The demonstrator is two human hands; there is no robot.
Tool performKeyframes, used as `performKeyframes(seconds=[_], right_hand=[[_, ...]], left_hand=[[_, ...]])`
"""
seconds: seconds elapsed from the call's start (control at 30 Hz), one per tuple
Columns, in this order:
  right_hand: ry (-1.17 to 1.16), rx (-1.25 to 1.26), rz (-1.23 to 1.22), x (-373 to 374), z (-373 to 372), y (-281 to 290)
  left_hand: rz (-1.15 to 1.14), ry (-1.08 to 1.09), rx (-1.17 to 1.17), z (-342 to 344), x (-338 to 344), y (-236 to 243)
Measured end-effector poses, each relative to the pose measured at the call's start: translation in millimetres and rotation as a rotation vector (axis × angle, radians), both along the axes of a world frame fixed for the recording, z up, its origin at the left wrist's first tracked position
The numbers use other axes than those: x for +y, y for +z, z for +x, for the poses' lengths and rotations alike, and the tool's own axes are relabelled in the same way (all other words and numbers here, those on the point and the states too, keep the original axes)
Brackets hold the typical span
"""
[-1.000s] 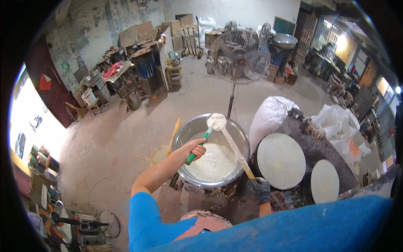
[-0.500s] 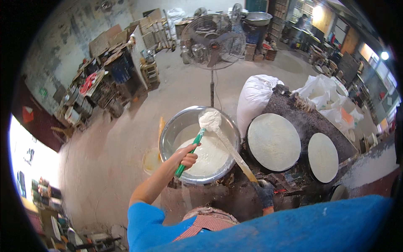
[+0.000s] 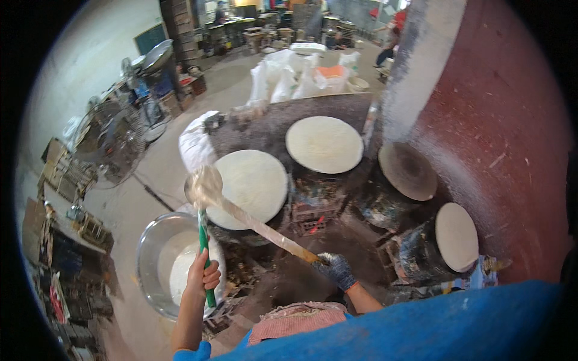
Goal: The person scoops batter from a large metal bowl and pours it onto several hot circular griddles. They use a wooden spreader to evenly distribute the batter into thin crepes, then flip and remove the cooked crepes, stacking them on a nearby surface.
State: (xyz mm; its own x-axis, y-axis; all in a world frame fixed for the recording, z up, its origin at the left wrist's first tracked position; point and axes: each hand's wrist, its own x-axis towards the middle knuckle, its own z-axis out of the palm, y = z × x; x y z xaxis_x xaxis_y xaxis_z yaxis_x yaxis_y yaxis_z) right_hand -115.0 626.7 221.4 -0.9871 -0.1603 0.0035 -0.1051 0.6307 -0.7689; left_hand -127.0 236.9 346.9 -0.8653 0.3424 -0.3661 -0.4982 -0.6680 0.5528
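My left hand, bare, is closed around the green handle of a ladle. The ladle's round bowl, smeared with white batter, is raised between the metal basin and the nearest white-covered round griddle. In my right hand, which wears a dark grey glove, is a long wooden paddle. Its far end is coated with batter and meets the ladle's bowl; blur hides how much batter sits there. White batter lies inside the basin, below and left of the ladle.
Another white-covered griddle stands farther back, beside a bare brown one. A third covered griddle is at the right, near the red wall. A white sack and a standing fan are at the left.
The view has swung right, bringing more griddles and the red wall in. Ladle and paddle have moved together from over the basin to the nearest griddle's left edge. Both hands keep their grips.
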Motion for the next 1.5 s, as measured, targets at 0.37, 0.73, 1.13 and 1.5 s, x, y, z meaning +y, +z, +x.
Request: performKeyframes(seconds=[0.37,0.73,1.13,1.5], right_hand=[[-0.524,-0.440,-0.146,294.6,129.4,-56.3],[-1.079,0.205,0.057,440.0,59.2,-18.4],[-1.218,0.089,-0.807,492.8,-75.8,-122.3],[-1.058,0.050,-0.218,488.0,-188.3,-103.4]], left_hand=[[0.942,-0.595,-0.718,-139.4,385.5,-101.7],[-0.444,-0.850,0.072,-297.3,709.3,-108.0],[-1.697,-0.421,1.452,-384.1,758.8,-185.7],[-1.101,-0.497,1.012,-405.3,680.6,-152.6]])
